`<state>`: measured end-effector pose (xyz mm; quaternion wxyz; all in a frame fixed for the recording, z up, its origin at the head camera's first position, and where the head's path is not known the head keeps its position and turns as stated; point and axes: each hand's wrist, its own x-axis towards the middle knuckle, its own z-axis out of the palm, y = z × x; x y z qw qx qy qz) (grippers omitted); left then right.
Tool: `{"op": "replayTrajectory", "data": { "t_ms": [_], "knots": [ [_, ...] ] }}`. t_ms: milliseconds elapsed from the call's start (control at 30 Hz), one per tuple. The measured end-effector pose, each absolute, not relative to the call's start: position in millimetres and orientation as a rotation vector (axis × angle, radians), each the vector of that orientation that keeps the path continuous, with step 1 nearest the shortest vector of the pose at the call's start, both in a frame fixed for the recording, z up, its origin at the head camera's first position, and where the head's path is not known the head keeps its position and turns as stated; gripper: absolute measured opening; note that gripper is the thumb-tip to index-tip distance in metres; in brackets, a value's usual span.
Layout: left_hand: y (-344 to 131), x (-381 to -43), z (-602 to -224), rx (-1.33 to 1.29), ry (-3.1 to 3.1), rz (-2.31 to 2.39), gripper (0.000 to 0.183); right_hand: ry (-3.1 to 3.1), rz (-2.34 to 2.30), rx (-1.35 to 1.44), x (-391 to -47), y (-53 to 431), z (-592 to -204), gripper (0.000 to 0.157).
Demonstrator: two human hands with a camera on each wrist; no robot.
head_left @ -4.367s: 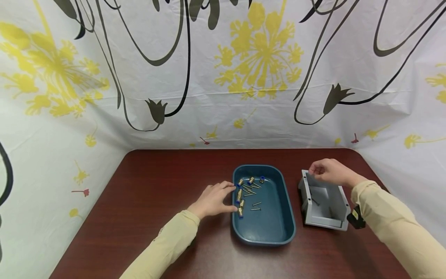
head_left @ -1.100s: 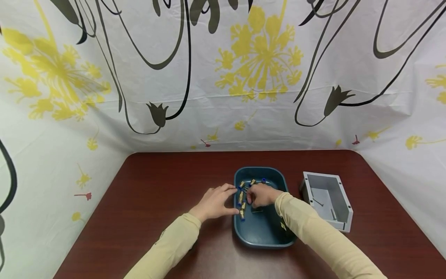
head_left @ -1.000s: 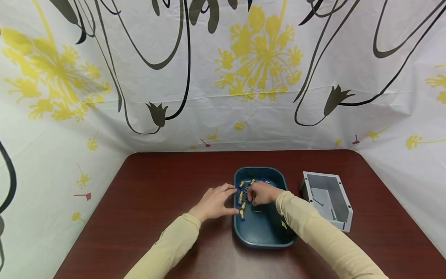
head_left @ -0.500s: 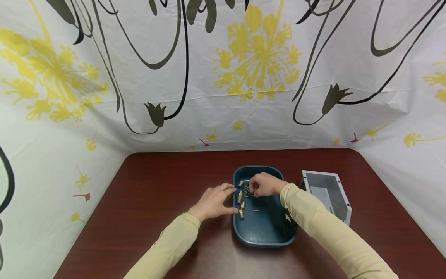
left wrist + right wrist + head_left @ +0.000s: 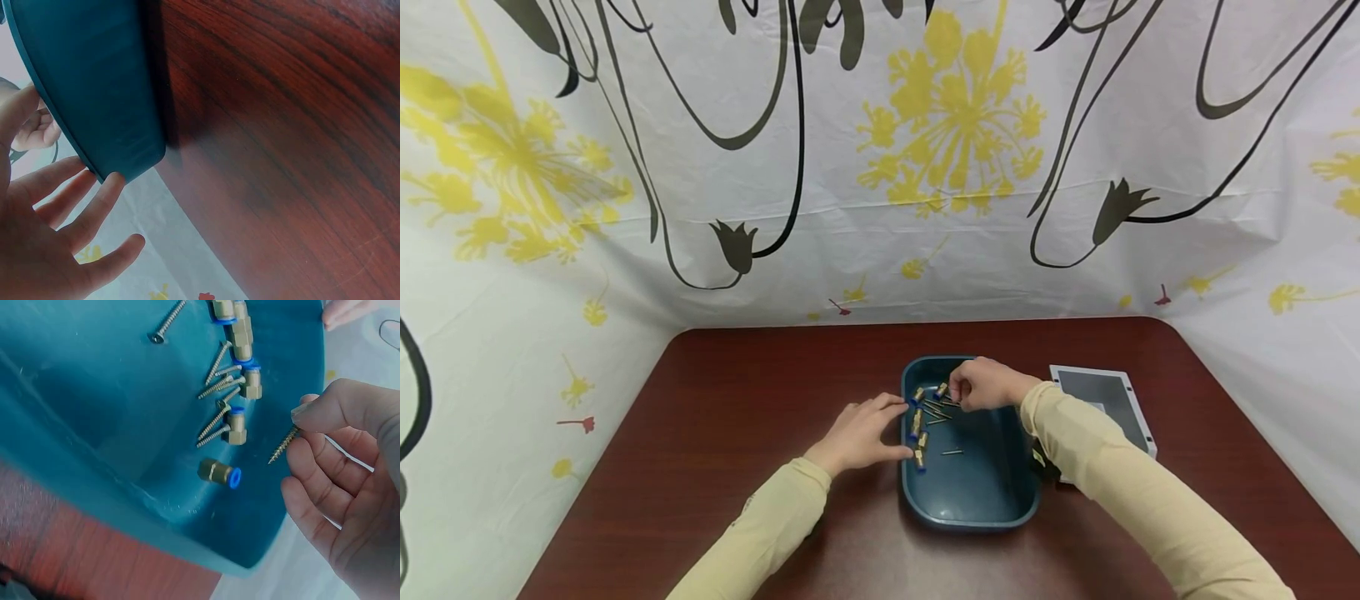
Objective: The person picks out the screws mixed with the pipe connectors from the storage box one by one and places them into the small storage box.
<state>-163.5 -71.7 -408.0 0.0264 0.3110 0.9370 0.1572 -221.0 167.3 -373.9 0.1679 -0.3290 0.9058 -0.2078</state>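
My right hand (image 5: 988,385) is over the far part of a dark teal tray (image 5: 977,496). Thumb and fingertips pinch a screw (image 5: 284,445), its threaded tip pointing away from the hand in the right wrist view. Several other screws (image 5: 214,422) lie loose on the tray floor, one (image 5: 167,324) apart from the rest. Along the left side lie several brass fittings with blue rings, among them one fitting (image 5: 219,472) on its side. My left hand (image 5: 861,432) touches the tray's left rim with spread, fairly straight fingers.
To the right of the tray stands a grey box (image 5: 1093,383) with an open top, partly hidden by my right sleeve (image 5: 1120,458). Both stand on a dark red-brown table (image 5: 775,367). A white patterned cloth (image 5: 842,208) hangs behind it.
My right hand went from above the grey box down to the screws in the tray, took hold of one and moved toward the tray's far right. The left hand stayed at the rim.
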Motion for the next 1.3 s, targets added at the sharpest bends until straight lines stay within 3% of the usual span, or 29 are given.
{"op": "replayTrajectory", "data": {
  "t_ms": [1300],
  "knots": [
    [-71.3,-163.2,-406.9,0.938,2.896,0.462,0.067,2.776,-0.604,-0.797,-220.4,267.6,-333.3,0.013]
  ]
}}
